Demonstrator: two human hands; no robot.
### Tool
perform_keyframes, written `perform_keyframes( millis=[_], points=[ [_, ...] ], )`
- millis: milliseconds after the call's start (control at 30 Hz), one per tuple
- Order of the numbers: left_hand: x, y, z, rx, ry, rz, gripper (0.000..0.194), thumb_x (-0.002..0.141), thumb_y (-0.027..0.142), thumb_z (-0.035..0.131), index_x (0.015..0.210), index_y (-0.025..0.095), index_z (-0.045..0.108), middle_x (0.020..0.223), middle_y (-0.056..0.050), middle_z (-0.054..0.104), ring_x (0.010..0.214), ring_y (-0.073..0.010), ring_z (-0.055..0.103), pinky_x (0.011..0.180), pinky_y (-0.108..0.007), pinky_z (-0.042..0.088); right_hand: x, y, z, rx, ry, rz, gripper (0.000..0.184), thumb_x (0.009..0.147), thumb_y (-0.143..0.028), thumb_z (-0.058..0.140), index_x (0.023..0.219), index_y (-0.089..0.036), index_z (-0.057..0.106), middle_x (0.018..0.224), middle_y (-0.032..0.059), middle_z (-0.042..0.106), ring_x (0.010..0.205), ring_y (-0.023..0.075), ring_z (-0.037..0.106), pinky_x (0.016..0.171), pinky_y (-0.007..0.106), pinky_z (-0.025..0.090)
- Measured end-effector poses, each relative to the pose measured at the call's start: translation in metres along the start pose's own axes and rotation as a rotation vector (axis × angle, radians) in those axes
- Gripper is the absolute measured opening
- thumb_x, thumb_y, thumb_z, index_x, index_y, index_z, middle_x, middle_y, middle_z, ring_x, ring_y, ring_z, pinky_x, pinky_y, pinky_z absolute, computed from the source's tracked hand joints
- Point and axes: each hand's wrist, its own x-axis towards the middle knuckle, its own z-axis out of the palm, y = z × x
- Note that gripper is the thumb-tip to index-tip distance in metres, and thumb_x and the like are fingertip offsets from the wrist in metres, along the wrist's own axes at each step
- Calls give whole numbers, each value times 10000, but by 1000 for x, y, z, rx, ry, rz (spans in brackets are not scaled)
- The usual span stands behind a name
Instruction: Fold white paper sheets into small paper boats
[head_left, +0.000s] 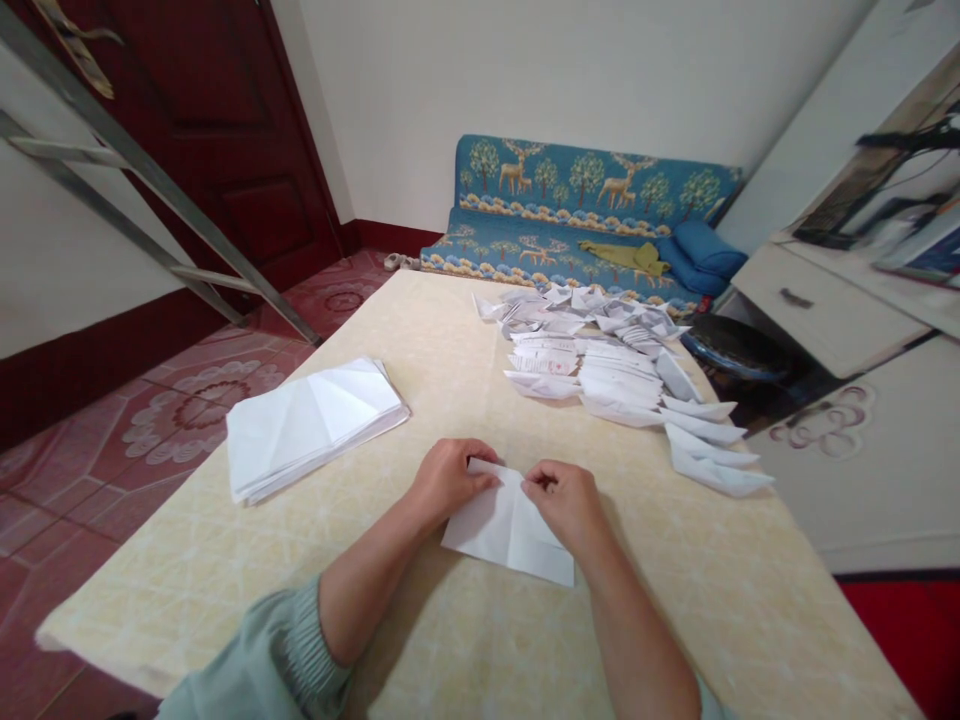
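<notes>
I have the left hand (452,478) pinching the folded sheet (484,530) at its far left corner, the right hand (566,498) its far edge. Under the sheet is the table (427,335); left of the sheet, a paper stack (315,420); beyond it rightward, paper boats (619,378).

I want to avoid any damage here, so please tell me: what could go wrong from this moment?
If the left hand or right hand slips on the folded white paper sheet, a crease might come out crooked. A boat-shaped white folded paper near the right edge of the cream patterned table could fall if bumped. The stack of white rectangular paper sheets, its edges uneven, might slide apart if brushed.
</notes>
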Motion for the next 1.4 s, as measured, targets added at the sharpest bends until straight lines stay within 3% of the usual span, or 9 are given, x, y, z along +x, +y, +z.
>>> perform_keyframes(
  millis=[433,667,900,1033,1233,1400],
  points=[
    [-1,1,4,259,2,17,227,605,317,710,815,229,723,794,-32,708,719,-199,610,637,-259,385,-6,0,16,-143,158,59,71,658,-231,562,602,-217,605,588,9,627,545,153,559,511,236,381],
    [-4,1,5,266,-2,35,216,617,289,701,822,221,706,808,-30,688,742,-190,593,646,-255,381,-7,-8,17,-250,203,149,93,674,-262,560,593,-240,601,577,-3,626,540,156,560,485,236,330],
    [-13,6,5,196,-10,155,99,679,165,621,739,200,692,718,-21,619,640,-132,544,579,-220,362,-6,-11,18,-265,232,176,107,651,-251,566,554,-236,609,525,-1,615,488,149,543,449,236,280],
    [-20,6,8,174,-7,213,147,716,144,589,768,208,710,718,-18,605,622,-116,540,564,-207,375,-6,-12,19,-273,230,190,112,652,-262,563,561,-231,619,520,-7,614,494,142,549,453,227,279],
    [-33,6,11,313,-29,342,269,728,78,542,881,220,712,804,-26,614,760,-143,555,673,-240,436,-7,-14,19,-316,218,229,119,667,-260,544,568,-233,603,536,-25,606,518,129,542,474,217,289],
    [-42,17,10,466,-56,403,225,793,115,505,887,193,695,788,-46,593,795,-161,525,693,-268,443,-9,-12,19,-314,215,190,116,684,-252,542,579,-233,589,549,-29,604,519,123,533,482,216,290]
  ],
)
